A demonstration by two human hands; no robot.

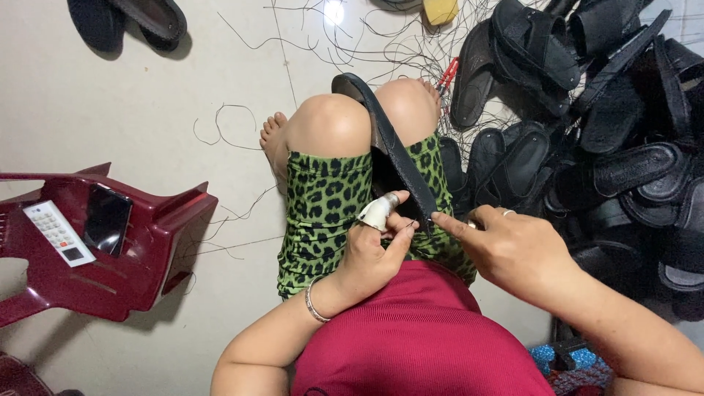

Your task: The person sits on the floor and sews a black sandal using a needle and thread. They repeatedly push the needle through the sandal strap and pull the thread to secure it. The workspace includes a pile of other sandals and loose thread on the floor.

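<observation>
A black sandal (386, 139) lies lengthwise between my knees, its near end at my lap. My left hand (374, 253), with a white taped finger and a bracelet on the wrist, pinches the sandal's near end from the left. My right hand (506, 246), wearing a ring, presses its fingertips on the same end from the right. Whether a needle or thread is in the fingers is too small to tell. I sit in green leopard-print shorts (323, 198) and a red top.
A big heap of black sandals (609, 132) fills the floor to my right. Loose black threads (308, 29) and red-handled pliers (447, 73) lie ahead. A dark red plastic chair (154, 242) at left carries a phone (106, 218) and a calculator (57, 232).
</observation>
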